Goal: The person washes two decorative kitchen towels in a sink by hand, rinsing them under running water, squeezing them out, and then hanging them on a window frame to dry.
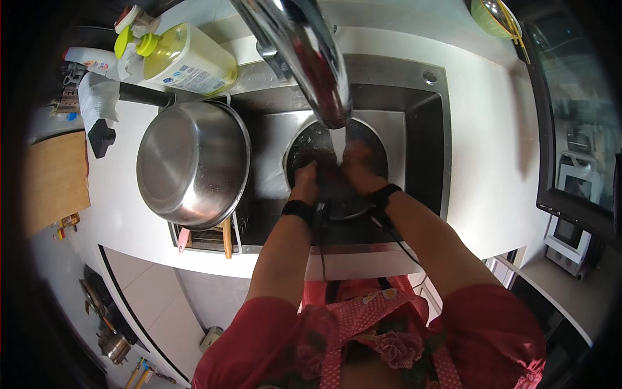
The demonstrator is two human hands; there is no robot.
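Water runs from the chrome faucet (pixel 320 82) into a dark round pan or bowl with a shiny rim (pixel 382 141) in the steel sink (pixel 398 121). My left hand (pixel 306 178) is inside the round vessel, left of the stream, its fingers dim against the dark inside. Just right of the stream my right hand (pixel 360 170) is blurred, also within the vessel. Whether either hand holds something I cannot make out. Both wrists wear black bands with cables.
An upturned steel pot (pixel 194 163) rests on a rack (pixel 236 238) at the sink's left. Behind it stand a pump bottle of yellow-green liquid (pixel 194 63) and a paper towel roll (pixel 98 95). A wooden board (pixel 58 180) is far left; a green bowl with chopsticks (pixel 491 19) sits back right.
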